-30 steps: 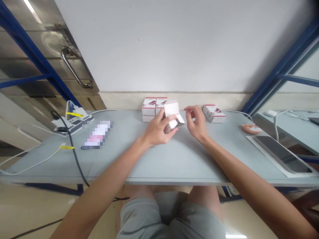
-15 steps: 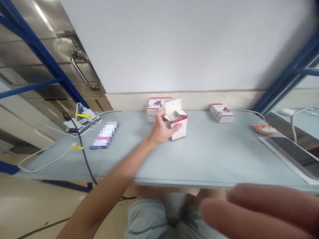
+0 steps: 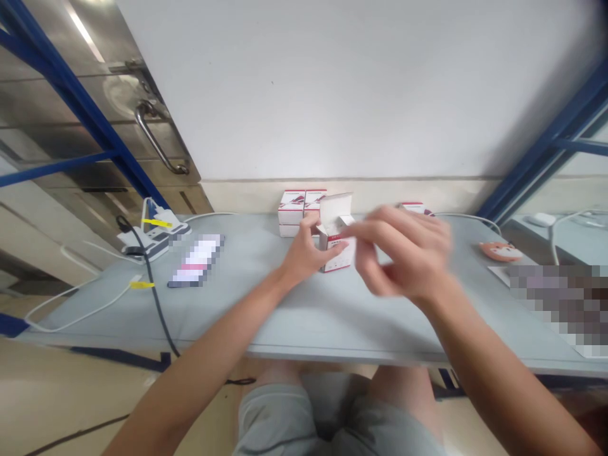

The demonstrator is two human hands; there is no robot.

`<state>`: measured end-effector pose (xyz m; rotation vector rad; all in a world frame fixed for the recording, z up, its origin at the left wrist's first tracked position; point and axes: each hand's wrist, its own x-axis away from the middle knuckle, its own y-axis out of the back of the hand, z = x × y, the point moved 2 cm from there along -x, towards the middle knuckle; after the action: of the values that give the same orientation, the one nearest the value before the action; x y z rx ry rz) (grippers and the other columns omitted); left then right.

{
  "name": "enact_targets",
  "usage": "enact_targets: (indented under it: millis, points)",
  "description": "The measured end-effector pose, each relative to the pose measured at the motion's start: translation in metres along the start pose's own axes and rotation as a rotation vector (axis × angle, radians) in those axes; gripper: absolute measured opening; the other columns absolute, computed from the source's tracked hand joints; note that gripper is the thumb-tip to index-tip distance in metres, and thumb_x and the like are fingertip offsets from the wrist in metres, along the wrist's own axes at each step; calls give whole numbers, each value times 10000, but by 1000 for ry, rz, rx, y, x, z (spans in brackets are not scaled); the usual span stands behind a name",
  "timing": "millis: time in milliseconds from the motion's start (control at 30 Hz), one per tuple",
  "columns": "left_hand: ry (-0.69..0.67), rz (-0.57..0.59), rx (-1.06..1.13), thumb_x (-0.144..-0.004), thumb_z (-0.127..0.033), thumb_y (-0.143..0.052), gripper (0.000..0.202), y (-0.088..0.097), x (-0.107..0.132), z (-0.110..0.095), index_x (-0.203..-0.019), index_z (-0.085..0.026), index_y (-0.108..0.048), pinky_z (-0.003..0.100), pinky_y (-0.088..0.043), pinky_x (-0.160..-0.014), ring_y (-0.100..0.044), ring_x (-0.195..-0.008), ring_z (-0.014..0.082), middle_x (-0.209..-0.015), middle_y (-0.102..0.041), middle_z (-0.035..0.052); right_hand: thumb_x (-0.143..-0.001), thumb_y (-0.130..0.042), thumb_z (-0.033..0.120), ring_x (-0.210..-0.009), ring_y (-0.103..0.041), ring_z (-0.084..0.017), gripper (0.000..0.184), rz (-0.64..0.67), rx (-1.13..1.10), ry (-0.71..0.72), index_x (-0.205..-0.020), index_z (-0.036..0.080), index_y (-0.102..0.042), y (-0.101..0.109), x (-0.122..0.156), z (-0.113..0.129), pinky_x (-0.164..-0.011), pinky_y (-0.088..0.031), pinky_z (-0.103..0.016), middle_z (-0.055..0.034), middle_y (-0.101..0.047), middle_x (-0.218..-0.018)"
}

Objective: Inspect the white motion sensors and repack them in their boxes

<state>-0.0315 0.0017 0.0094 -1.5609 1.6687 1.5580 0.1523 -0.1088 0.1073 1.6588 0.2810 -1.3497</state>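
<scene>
The left hand (image 3: 306,253) grips an open carton (image 3: 338,258) from its left side, thumb across the front face. The carton is upright over the middle of the table (image 3: 294,323), rear flap raised. The right hand (image 3: 408,253), blurred, is curled beside the carton's front right edge; whether it holds anything or touches the carton cannot be told. Stacked boxes (image 3: 291,217) stand behind the left hand; a single box (image 3: 411,206) is partly hidden behind the right.

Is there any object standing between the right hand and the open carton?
No object is visible between the right hand and the open white-and-red carton in the left hand. The raised lid stands at the carton's far side. Blur hides any right-hand contact.
</scene>
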Motion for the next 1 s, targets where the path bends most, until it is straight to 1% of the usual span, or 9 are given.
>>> enact_targets:
  millis: [100, 200, 267, 467, 567, 633, 800, 933, 1000]
  points:
    - [-51, -80, 55, -931, -426, -767, 636, 5, -6, -4, -1312, -314, -269, 357, -587, -856, -669, -1039, 192, -1184, -559, 49, -987, -514, 204, -813, -645, -226, 245, 52, 41, 6, -1020, 280, -744, -28, -11, -33, -663, -495, -376, -54, -722, -928]
    - [-127, -95, 68, -901, -337, -808, 617, 9, -11, -9, -1273, -320, -315, 339, -567, -858, -664, -1026, 176, -1147, -550, 22, -1002, -555, 255, -936, -639, -247, 185, 133, 37, -60, -1036, 265, -737, -45, -1, -52, -780, -529, -400, -83, -707, -1113]
    - [-153, -92, 61, -886, -296, -824, 625, 11, -13, -12, -1272, -318, -333, 335, -554, -866, -655, -1033, 178, -1148, -548, 23, -1009, -573, 299, -974, -633, -255, 154, 129, 41, -86, -1039, 259, -719, -46, 6, -58, -827, -531, -414, -93, -678, -1157]
    - [-140, -69, 43, -877, -314, -835, 653, 11, -13, -13, -1303, -319, -340, 346, -542, -890, -641, -1038, 191, -1160, -558, 33, -1009, -561, 299, -907, -645, -222, 74, -19, -45, -293, -1007, 257, -622, -46, 12, -69, -808, -532, -373, -62, -634, -1037]
    - [-66, -40, 29, -886, -331, -826, 642, 11, -12, -11, -1343, -304, -376, 343, -542, -913, -649, -1042, 189, -1216, -571, 53, -1018, -545, 306, -908, -651, -212, 114, 10, -108, -364, -1010, 256, -648, -50, 12, -72, -800, -530, -357, -53, -642, -1031]
    - [-1, -5, 21, -899, -324, -809, 612, 10, -11, -10, -1363, -296, -412, 333, -542, -913, -658, -992, 169, -1246, -580, 56, -1022, -544, 318, -945, -660, -214, 159, 46, -116, -401, -1045, 253, -687, -52, 13, -72, -805, -529, -355, -60, -651, -1073]
    - [165, 5, 82, -871, -353, -825, 656, 9, -9, -4, -1381, -288, -418, 299, -549, -849, -668, -903, 141, -1257, -609, 50, -1014, -579, 391, -1025, -668, -241, 234, 102, -33, -491, -1097, 264, -759, -46, 9, -67, -793, -512, -359, -74, -660, -1127]
    - [213, 3, 118, -880, -392, -818, 636, 8, -8, -4, -1368, -296, -421, 296, -552, -829, -678, -894, 143, -1206, -645, 31, -1007, -593, 416, -1076, -640, -280, 255, 226, 73, -538, -1081, 285, -799, -39, -9, -59, -844, -504, -407, -88, -670, -1173]
    - [191, -2, 90, -886, -392, -817, 636, 9, -9, -6, -1382, -303, -430, 305, -555, -849, -685, -931, 152, -1233, -655, 34, -999, -606, 441, -1099, -612, -313, 273, 319, 137, -538, -986, 270, -818, -37, -22, -53, -890, -491, -450, -106, -684, -1124]
